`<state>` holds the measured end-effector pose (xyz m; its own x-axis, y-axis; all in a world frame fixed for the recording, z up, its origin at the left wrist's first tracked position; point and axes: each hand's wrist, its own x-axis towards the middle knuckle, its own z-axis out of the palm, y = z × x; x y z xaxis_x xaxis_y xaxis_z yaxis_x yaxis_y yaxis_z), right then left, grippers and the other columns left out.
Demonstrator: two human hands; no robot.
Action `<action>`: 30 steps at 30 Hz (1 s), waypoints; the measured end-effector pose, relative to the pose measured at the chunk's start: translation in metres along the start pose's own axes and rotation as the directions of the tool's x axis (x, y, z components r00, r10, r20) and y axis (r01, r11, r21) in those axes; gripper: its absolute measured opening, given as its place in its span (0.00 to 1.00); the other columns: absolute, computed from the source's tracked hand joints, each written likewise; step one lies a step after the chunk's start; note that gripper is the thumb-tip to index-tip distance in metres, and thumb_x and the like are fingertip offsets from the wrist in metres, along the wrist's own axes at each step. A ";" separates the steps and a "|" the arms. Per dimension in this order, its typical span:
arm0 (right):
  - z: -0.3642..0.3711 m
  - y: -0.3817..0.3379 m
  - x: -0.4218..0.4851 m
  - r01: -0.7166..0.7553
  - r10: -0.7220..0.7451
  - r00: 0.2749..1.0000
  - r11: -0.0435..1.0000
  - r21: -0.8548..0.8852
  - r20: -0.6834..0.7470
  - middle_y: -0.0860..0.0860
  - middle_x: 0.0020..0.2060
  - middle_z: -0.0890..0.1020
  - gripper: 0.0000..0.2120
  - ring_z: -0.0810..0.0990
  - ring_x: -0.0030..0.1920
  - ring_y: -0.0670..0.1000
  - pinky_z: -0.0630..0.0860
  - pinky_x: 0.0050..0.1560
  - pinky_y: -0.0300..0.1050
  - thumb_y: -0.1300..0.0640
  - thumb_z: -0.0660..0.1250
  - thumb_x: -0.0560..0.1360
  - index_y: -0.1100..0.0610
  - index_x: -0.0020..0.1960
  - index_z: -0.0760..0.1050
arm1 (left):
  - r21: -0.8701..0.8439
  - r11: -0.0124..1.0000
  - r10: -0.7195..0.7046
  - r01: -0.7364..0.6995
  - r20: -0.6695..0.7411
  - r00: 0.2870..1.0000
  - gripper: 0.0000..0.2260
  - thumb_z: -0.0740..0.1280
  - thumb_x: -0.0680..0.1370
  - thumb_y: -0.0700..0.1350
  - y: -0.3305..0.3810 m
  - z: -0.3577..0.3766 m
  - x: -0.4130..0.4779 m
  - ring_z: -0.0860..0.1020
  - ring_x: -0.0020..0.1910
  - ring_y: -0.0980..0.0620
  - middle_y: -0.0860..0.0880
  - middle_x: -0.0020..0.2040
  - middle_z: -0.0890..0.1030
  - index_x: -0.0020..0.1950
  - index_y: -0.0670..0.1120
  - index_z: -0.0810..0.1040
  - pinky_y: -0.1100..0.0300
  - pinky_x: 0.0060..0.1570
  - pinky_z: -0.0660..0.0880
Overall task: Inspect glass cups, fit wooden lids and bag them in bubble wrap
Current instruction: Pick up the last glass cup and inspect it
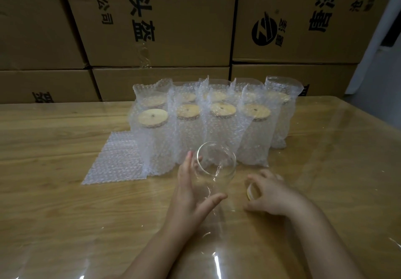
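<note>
At the centre of the frame the left hand [191, 189] curls its fingers [214, 199] around a clear glass cup [213, 170], open mouth tilted toward the camera. Just right of it, the right hand [269, 194] pinches one wooden lid [249, 193] on edge against the table [65, 202]. Behind stand nine lidded cups in bubble-wrap bags [217, 122], in two rows. One flat empty bubble-wrap bag [117, 159] lies at centre left. Stacked cardboard boxes [152, 22] fill the top.

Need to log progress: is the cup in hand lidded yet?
No. The glass cup has an open rim; the wooden lid sits in the right hand.
</note>
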<state>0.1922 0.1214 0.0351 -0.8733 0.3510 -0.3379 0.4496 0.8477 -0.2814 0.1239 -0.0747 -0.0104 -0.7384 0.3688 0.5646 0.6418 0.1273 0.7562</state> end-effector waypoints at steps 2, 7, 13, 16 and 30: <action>0.003 -0.003 0.002 -0.012 0.010 0.999 0.998 -0.069 -0.036 0.50 0.69 0.63 0.30 0.62 0.69 0.56 0.66 0.68 0.51 0.45 0.69 0.71 0.44 0.71 0.64 | -0.048 0.999 -0.011 0.011 0.006 1.000 0.45 0.71 0.68 0.66 -0.003 0.003 0.000 0.69 0.70 0.52 0.52 0.71 0.68 0.77 0.56 0.50 0.44 0.64 0.72; 0.010 -0.004 0.011 0.006 0.009 0.968 0.998 0.059 -0.249 0.51 0.62 0.69 0.19 0.68 0.63 0.56 0.70 0.62 0.47 0.47 0.65 0.74 0.45 0.64 0.71 | -0.158 0.984 -0.077 0.081 0.030 0.997 0.43 0.70 0.68 0.67 -0.007 0.006 0.003 0.71 0.67 0.55 0.57 0.67 0.70 0.76 0.60 0.50 0.70 0.62 0.67; -0.002 -0.021 0.010 0.425 0.005 0.894 0.304 0.853 -0.448 0.53 0.57 0.78 0.12 0.80 0.54 0.52 0.78 0.45 0.44 0.47 0.72 0.71 0.42 0.54 0.79 | -0.250 0.960 -0.135 0.128 -0.010 0.991 0.40 0.74 0.64 0.66 -0.016 0.007 0.011 0.76 0.62 0.58 0.61 0.60 0.74 0.71 0.68 0.56 0.69 0.57 0.72; -0.010 -0.032 0.000 0.478 -0.009 0.874 -0.166 0.863 -0.486 0.54 0.54 0.81 0.16 0.83 0.49 0.51 0.80 0.42 0.45 0.46 0.69 0.69 0.46 0.56 0.79 | -0.257 0.952 -0.170 0.164 -0.001 0.985 0.42 0.73 0.63 0.68 -0.017 0.008 0.011 0.75 0.62 0.59 0.58 0.61 0.74 0.71 0.67 0.56 0.68 0.57 0.73; -0.002 -0.092 -0.004 0.826 -0.197 0.563 0.094 0.556 -0.803 0.48 0.53 0.79 0.13 0.79 0.55 0.49 0.75 0.57 0.44 0.48 0.71 0.70 0.41 0.53 0.75 | -0.262 0.947 -0.191 0.186 0.007 0.982 0.39 0.73 0.63 0.68 -0.015 0.007 0.012 0.75 0.63 0.59 0.67 0.59 0.73 0.68 0.74 0.56 0.62 0.61 0.73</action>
<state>0.1542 0.0430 0.0637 -0.7310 0.3498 0.5859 -0.5745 0.1479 -0.8051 0.1067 -0.0661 -0.0168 -0.8461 0.3438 0.4074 0.4159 -0.0524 0.9079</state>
